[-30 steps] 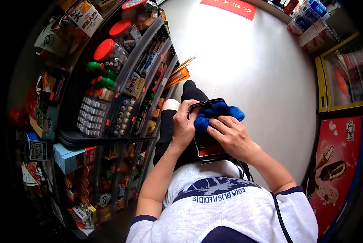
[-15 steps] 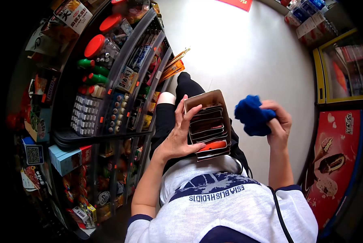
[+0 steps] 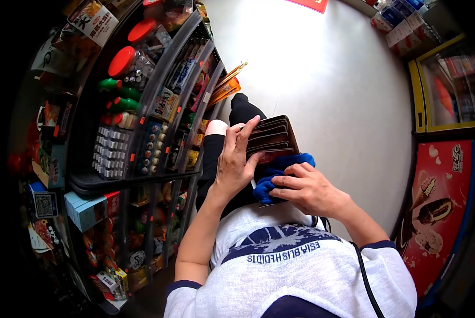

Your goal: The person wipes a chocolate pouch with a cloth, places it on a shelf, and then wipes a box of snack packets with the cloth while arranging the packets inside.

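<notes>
A small open cardboard box (image 3: 293,139), with several thin dark packets (image 3: 269,137) standing in rows inside, is held over my lap. My left hand (image 3: 236,163) grips its left side, fingers along the far edge and thumb near the packets. My right hand (image 3: 306,188) presses a crumpled blue cloth (image 3: 281,168) against the near end of the box. The cloth hides that end and part of the packets. My right fingers are bent over the cloth.
At the left stands a shelf rack (image 3: 158,100) with snacks, red-lidded jars (image 3: 122,61) and small bottles. A red freezer (image 3: 438,212) with ice cream pictures is on the right, below a yellow-framed glass case (image 3: 452,87). Pale floor (image 3: 343,79) lies ahead.
My right hand has moved left with the blue cloth, from beside the box onto its near end. The box has tilted in my left hand.
</notes>
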